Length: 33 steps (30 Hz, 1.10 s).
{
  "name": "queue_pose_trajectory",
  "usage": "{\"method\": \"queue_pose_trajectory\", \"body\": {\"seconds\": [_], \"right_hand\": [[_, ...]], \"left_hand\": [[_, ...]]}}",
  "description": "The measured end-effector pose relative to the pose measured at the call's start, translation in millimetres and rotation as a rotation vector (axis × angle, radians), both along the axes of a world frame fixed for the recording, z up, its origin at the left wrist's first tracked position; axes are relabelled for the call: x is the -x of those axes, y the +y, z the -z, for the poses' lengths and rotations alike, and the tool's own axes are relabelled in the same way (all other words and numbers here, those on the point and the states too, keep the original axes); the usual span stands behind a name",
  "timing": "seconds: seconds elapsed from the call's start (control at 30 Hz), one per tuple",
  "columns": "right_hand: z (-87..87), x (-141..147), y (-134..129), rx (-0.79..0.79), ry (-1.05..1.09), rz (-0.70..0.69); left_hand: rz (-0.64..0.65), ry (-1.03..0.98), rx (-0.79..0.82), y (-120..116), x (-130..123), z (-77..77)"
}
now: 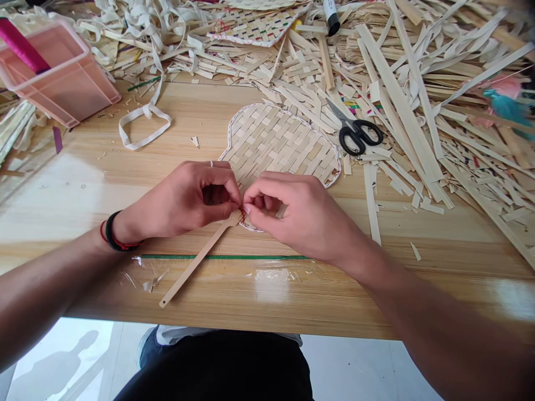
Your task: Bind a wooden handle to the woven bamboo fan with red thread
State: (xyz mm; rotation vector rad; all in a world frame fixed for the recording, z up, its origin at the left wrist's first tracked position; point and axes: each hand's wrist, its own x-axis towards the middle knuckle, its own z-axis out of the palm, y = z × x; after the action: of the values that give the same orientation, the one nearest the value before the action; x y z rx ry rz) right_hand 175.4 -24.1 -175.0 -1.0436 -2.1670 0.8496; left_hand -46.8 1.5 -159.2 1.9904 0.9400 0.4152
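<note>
A woven fan [280, 139] of pale strips with a white stitched edge lies flat on the table. Its thin wooden handle [194, 267] points toward the table's front edge. Both hands meet where handle and woven part join. There, red thread [242, 216] shows beneath the fingertips. My left hand [196, 195] is closed, thumb and forefinger pinched on the thread. My right hand [292, 211] pinches in the same way, its fingertips nearly touching the left ones. The fingers hide part of the thread and the join.
Black-handled scissors [353, 133] lie right of the fan by heaped loose strips [401, 111]. A pink plastic bin [71, 83] stands at the back left, near a white ribbon loop [144, 125]. A clear bag with a green seal [251, 257] lies in front.
</note>
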Motion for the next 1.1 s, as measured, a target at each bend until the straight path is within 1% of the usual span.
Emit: {"method": "queue_pose_trajectory", "body": {"seconds": [0.17, 0.73, 1.1], "right_hand": [[-1.8, 0.1, -1.2, 0.022, 0.001, 0.009], [-0.3, 0.0, -0.3, 0.02, 0.005, -0.001], [1.3, -2.6, 2.4, -0.011, -0.01, -0.012]], "left_hand": [[0.009, 0.012, -0.009, -0.3, -0.9, -1.7], [0.03, -0.009, -0.017, 0.0, 0.7, -1.5], [0.002, 0.014, 0.013, -0.3, 0.2, -2.0]]}}
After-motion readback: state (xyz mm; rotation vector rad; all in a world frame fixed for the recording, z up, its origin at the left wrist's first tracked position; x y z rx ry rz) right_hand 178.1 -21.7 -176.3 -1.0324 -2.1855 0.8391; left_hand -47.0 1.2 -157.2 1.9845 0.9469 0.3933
